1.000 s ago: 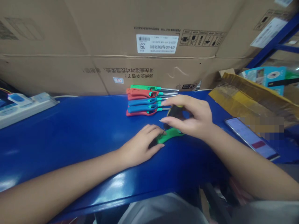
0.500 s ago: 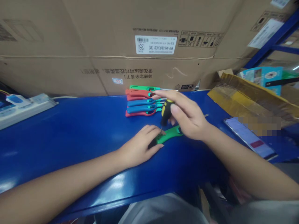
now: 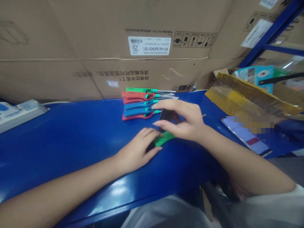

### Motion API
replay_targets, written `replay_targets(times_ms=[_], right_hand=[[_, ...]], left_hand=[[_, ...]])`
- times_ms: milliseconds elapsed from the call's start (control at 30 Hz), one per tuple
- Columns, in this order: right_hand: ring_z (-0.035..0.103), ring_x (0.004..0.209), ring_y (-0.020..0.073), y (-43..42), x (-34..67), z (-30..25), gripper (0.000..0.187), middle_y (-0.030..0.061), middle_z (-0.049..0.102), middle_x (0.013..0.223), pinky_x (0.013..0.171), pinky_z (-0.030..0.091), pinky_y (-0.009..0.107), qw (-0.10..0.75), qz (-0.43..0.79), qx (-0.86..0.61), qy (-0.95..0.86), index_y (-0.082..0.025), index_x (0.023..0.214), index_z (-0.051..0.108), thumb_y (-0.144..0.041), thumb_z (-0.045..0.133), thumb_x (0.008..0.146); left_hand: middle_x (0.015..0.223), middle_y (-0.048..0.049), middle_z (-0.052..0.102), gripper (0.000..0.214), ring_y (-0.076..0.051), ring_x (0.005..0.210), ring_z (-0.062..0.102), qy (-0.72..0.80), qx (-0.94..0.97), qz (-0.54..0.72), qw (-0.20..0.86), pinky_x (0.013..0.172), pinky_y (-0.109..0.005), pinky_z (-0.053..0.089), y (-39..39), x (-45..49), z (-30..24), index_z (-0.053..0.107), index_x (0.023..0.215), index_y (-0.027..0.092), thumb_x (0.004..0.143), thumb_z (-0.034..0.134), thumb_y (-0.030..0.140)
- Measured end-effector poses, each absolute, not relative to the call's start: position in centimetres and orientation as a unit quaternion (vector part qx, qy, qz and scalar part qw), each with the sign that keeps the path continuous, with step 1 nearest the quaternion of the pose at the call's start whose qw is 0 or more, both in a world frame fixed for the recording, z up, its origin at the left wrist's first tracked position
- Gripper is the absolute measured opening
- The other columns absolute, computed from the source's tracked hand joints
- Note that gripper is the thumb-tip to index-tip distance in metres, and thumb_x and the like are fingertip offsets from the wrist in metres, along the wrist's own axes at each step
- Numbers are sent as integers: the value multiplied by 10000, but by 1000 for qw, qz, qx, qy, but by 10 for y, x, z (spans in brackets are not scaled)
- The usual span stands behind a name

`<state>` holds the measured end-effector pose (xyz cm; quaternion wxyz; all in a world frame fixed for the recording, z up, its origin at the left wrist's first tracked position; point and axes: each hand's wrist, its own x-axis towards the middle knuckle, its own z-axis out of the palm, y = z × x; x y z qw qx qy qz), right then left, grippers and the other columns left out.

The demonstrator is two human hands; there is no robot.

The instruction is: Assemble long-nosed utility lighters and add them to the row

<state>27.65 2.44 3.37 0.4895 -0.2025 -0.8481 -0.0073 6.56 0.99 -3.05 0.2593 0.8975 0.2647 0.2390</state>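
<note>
My left hand (image 3: 136,148) grips the handle end of a green gas lighter (image 3: 165,138) and presses it to the blue table. In my right hand (image 3: 186,122) is a screwdriver (image 3: 166,117) with a dark handle, its thin shaft slanting down to the green handle beside my left fingertips. The front part of this lighter is hidden under my right hand. Behind my hands lie several more lighters in a row: a green one (image 3: 137,90), red ones (image 3: 136,97) and blue ones (image 3: 137,112), metal tubes pointing right.
A large cardboard box (image 3: 99,38) stands along the back of the blue table (image 3: 71,133). A white power strip (image 3: 28,110) lies at the left. To the right are a phone (image 3: 244,134) and an open carton with yellow tape (image 3: 237,91).
My right hand has turned and its fingers have shifted around the screwdriver handle, covering more of the green lighter. My left hand keeps its hold. The whole view has moved slightly.
</note>
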Motion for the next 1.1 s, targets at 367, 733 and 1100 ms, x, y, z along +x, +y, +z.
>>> replay_targets(times_ms=[367,733,1100], right_hand=[[748,850,148,22,275,35,282,51,785,994,795,605,244,506,-35,-215,-834,-162,1121,697,-364,734,928],[728,835,143,14,275,40,221,36,775,933,796,582,243,470,-90,-199,-855,-170,1145,699,-303,664,973],[729,817,150,21,278,40,314,85,768,1167,797,608,288,466,-12,-239,-852,-167,1280,675,-316,549,1034]], left_hand=[[1269,-91,626,274,-253,1188,570,267,898,239,254,1086,-441,478,11,67,-31,585,1266,198,1009,611,289],[1263,-97,635,283,-274,1171,594,262,902,251,236,1048,-467,508,10,67,-33,573,1272,213,1009,600,312],[1229,-97,641,246,-255,1163,582,265,898,236,260,1073,-456,488,10,67,-27,595,1229,187,1000,622,274]])
